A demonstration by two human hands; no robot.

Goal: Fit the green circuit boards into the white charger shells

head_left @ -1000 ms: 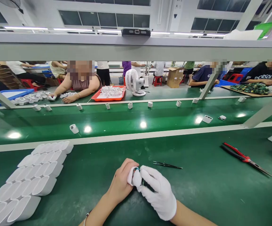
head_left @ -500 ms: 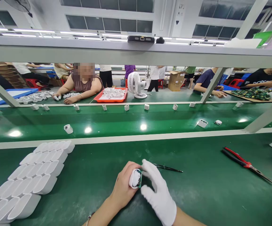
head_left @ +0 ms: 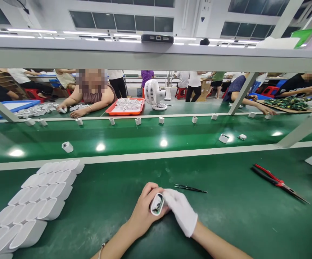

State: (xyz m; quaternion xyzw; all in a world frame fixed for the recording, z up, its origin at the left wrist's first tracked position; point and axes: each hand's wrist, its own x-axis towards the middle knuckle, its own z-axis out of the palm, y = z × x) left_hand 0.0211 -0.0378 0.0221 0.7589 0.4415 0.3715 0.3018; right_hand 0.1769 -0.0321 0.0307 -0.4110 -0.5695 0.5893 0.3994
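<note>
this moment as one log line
left bare hand: holds white oval plastic casing; right white-gloved hand: beside casing, contact unclear; green tabletop: slim black tweezers, red-and-black long-nose pliers

Passage: tabletop (head_left: 239, 216) at lower right, between the right hand (head_left: 180, 208) and pliers (head_left: 280, 183). Obstructions: rowed cases (head_left: 50, 210), left; tweezers (head_left: 190, 188), lower centre; beam (head_left: 156, 60), across top.

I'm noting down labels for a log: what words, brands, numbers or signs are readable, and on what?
Nothing reads clearly.
Black shirt, far right: white letters, too blurred to read.
Pillar: dark triangle pointing down, no readable wording.
White case in the left hand: no lettering visible.
</note>
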